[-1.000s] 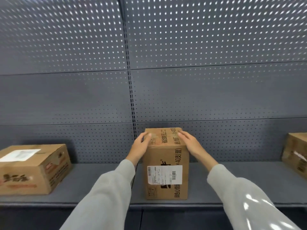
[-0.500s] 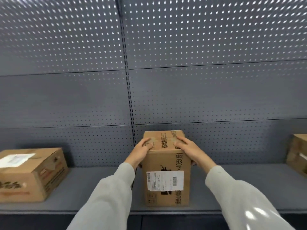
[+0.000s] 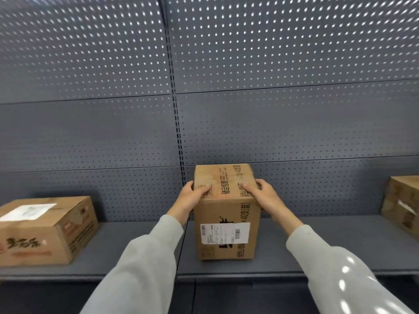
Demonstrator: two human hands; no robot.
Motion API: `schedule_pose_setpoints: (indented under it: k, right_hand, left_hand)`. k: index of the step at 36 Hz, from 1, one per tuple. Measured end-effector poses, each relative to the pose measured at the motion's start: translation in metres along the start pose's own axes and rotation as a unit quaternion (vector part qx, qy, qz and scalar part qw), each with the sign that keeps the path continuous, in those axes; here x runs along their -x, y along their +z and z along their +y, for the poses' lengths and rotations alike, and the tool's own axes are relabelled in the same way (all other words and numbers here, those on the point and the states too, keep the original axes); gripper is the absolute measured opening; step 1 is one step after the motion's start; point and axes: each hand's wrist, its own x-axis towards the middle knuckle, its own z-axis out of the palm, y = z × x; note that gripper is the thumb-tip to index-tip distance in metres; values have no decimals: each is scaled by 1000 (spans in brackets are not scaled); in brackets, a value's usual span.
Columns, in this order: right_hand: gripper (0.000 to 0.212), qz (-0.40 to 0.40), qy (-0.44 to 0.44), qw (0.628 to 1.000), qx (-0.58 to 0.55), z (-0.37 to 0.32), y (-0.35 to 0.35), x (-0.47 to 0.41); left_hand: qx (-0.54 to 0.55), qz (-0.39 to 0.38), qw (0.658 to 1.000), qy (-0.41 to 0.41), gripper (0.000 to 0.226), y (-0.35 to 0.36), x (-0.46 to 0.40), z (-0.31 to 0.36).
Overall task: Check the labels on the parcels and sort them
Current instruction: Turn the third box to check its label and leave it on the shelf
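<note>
A tall brown cardboard parcel [image 3: 226, 214] stands upright on the grey shelf [image 3: 317, 252], its white shipping label [image 3: 225, 233] facing me on the front. My left hand [image 3: 191, 197] grips its upper left edge, thumb on top and fingers down the side. On the upper right edge my right hand [image 3: 264, 197] grips the same way. Both sleeves are light grey.
A lower, wider parcel [image 3: 45, 230] with a white label on top sits at the shelf's left end. Another brown parcel [image 3: 401, 205] is cut off at the right edge. A perforated grey back panel [image 3: 204, 87] rises behind the shelf.
My hands have slid from flat on the parcel's top toward its near upper edges, now gripping the sides. The view has shifted slightly; the parcel stays on the shelf.
</note>
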Motion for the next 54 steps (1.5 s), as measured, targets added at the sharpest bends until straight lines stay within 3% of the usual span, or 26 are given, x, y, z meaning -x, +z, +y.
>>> schedule_pose_setpoints:
  k: [3,6,14,24,29,32,38,42,46,50,54]
  right_hand:
    - [64,9,-43,999,6,4,-6,5]
    - [66,5,-58,998,-6,14,-8,10]
    - [59,13,-76,997,-2,54,9,43]
    - [55,7,-41,999,8,117,30,77]
    - [51,3,-34,999,12,126,38,94]
    - [41,-5,-31,999,8,133,40,99]
    - [18,11,3,999,-33,140,33,83]
    - [28,24,13,999,-39,112,28,57]
    - [51,-36,23,999,-4,80,29,26]
    - [64,-122,37,989,69,71,36,-1]
    - [64,-142,57,982,112,73,46,-19]
  left_hand:
    - [23,-1,1000,21,38,-2,14,4]
    - [44,-10,999,16,29,-6,23,0]
    - [118,-22,993,5,48,-6,36,-50]
    - [74,-40,996,-3,34,-3,59,-118]
    - [128,-22,991,-24,15,2,64,-140]
    - [173,-2,984,-37,23,7,70,-144]
    - [162,4,986,-45,29,8,66,-149]
    - [145,15,989,-33,30,1,44,-136]
    - [75,-16,997,0,27,-2,17,-116]
    - [-23,-59,998,13,46,1,-7,-100]
    - [-91,-69,993,17,60,5,-26,-99]
